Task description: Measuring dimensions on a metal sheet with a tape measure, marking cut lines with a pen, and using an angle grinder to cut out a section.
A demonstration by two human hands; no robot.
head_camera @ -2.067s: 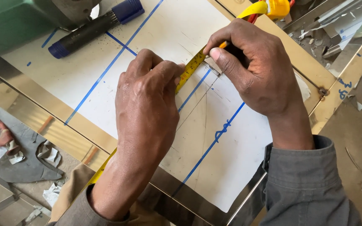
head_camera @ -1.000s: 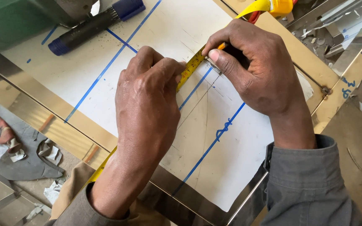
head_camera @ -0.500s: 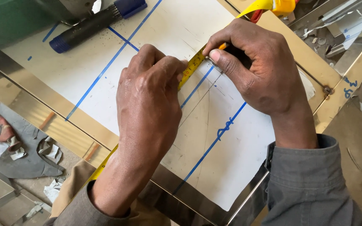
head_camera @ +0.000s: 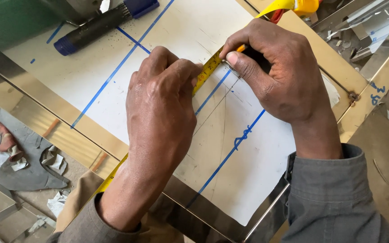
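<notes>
Two hands hold a yellow tape flat on a white sheet.

My left hand (head_camera: 160, 112) lies on top of the yellow tape measure (head_camera: 209, 67), fingers curled together, pressing it down on the white sheet (head_camera: 194, 27). My right hand (head_camera: 278, 67) is just beside my left hand, thumb pressed on the tape. My right fingers are closed around something small and dark; I cannot tell what it is. The tape runs slanted across the sheet, under my left hand, and out past the shiny metal frame (head_camera: 46, 121). A dark blue marker (head_camera: 100, 24) lies far up from my left hand. To do this well, I think I should keep the tape tight and straight and not let it slide.
</notes>
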